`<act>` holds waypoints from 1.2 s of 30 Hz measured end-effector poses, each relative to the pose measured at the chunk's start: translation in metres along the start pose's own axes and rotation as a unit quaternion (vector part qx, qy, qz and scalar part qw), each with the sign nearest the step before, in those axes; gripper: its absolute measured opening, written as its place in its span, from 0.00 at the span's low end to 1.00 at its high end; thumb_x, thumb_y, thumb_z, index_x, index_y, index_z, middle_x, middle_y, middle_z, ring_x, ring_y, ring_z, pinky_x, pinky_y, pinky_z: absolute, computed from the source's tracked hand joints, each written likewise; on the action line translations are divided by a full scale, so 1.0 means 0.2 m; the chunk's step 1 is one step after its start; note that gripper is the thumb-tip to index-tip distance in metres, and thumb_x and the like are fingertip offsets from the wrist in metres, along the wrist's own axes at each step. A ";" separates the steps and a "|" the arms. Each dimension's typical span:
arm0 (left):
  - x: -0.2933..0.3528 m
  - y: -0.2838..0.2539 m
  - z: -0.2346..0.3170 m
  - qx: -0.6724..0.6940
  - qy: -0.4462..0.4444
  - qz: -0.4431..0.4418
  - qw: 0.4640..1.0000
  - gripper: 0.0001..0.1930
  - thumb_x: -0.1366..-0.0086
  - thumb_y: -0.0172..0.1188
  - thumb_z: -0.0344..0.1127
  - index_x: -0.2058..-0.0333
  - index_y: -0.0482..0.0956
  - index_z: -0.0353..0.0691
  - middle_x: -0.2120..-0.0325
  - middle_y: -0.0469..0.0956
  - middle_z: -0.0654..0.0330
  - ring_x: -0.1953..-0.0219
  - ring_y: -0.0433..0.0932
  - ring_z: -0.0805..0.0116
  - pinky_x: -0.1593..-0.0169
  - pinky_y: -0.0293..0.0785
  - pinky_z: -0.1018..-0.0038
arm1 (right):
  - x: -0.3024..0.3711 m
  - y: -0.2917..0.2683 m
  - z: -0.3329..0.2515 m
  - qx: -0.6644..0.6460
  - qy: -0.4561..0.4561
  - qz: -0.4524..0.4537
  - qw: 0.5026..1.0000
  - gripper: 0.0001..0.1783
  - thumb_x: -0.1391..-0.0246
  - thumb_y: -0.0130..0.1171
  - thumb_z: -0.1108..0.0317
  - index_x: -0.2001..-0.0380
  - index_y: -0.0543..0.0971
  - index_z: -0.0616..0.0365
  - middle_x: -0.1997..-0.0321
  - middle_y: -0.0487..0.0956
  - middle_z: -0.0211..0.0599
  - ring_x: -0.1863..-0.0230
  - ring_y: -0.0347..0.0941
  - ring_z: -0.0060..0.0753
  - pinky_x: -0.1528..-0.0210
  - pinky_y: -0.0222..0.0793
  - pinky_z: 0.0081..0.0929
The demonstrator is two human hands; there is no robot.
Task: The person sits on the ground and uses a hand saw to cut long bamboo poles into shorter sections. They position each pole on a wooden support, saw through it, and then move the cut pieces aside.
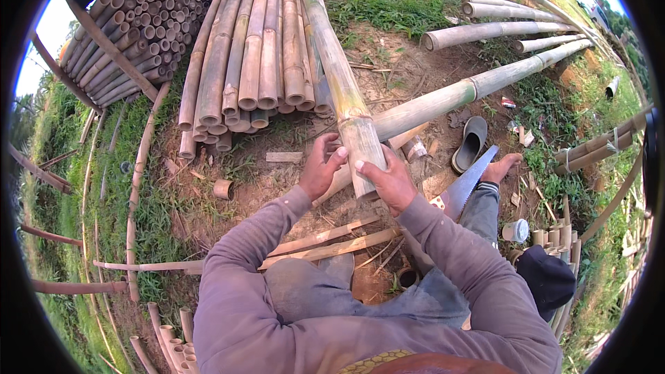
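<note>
A long bamboo pole (352, 107) slants toward me from the far side, its near end between my hands. My right hand (393, 183) grips that end from the right, thumb lying on top. My left hand (322, 166) curls against the pole's left side, its thumb at the edge; some fingertips are hidden there. Underneath, a second bamboo pole (443, 104) crosses toward the far right. A handsaw (470, 183) with a pale handle rests beside my right forearm, blade pointing away from me.
Cut bamboo poles (260, 48) lie in a row ahead, with a large bamboo stack (149, 34) at far left. A dark clog (471, 142) and a white cup (515, 230) are on the right. Split bamboo strips (332, 242) lie before my legs. A dark cap (547, 277) sits lower right.
</note>
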State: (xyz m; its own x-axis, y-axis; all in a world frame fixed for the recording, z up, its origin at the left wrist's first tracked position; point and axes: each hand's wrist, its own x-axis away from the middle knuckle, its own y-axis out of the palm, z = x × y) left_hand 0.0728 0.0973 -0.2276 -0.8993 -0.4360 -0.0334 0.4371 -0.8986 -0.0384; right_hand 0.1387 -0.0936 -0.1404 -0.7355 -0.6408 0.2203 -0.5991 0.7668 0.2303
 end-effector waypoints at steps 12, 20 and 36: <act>0.27 -0.28 -0.21 0.112 -0.156 0.104 0.976 0.24 0.23 0.58 0.51 0.41 0.72 0.39 0.54 0.82 0.54 0.57 0.83 0.70 0.53 0.79 0.75 | -1.57 0.26 -0.12 0.348 -0.114 0.141 0.920 0.53 0.52 0.69 0.41 0.33 0.68 0.70 0.37 0.79 0.59 0.36 0.78 0.54 0.33 0.71 0.42; 0.41 -0.51 -0.36 0.107 -0.225 0.169 0.953 0.22 0.24 0.59 0.49 0.42 0.74 0.39 0.53 0.83 0.56 0.56 0.83 0.71 0.52 0.78 0.74 | -1.88 0.43 0.03 0.447 -0.145 0.061 0.880 0.54 0.48 0.64 0.36 0.26 0.64 0.59 0.32 0.75 0.58 0.31 0.73 0.57 0.29 0.67 0.43; 0.10 -0.39 -0.40 -0.090 -0.150 0.084 0.981 0.21 0.31 0.69 0.39 0.46 0.76 0.34 0.57 0.81 0.57 0.57 0.81 0.68 0.50 0.80 0.72 | -1.41 0.04 0.01 0.662 -0.187 0.010 0.726 0.35 0.35 0.57 0.45 0.29 0.70 0.45 0.27 0.71 0.39 0.23 0.61 0.49 0.23 0.55 0.56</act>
State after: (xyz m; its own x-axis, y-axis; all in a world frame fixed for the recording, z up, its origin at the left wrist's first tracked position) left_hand 0.0217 0.1630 -0.3056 -0.7664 -0.5957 0.2403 0.5500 -0.8018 -0.2337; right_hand 0.3410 0.0924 -0.2023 -0.6340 -0.7643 -0.1177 -0.1844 0.2972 -0.9368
